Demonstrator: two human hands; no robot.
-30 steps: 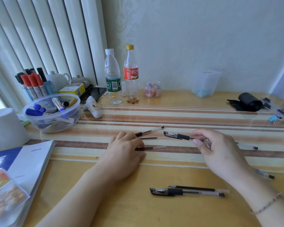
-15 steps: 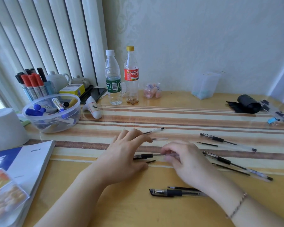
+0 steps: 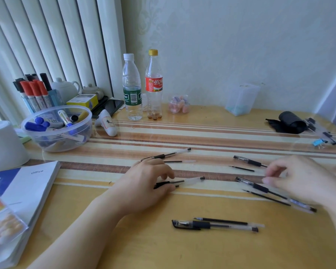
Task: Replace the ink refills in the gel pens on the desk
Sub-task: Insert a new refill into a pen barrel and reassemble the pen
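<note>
Resting on the striped wooden table (image 3: 211, 136), the left hand (image 3: 144, 188) curls its fingers (image 3: 166, 172) round a clear-barrelled gel pen with a black grip (image 3: 190, 180) and a thin black refill (image 3: 176, 186) beside it. The right hand (image 3: 303, 178) hovers blurred, fingers loosely curled and holding nothing, just above another capped gel pen (image 3: 260, 188) lying with a loose refill (image 3: 266, 198) alongside. Farther back lie two more pens (image 3: 169, 154) (image 3: 249, 161), each with a refill near it. Nearest the person, a capped black-gripped pen (image 3: 213, 225) and a refill (image 3: 227, 221) lie side by side.
</note>
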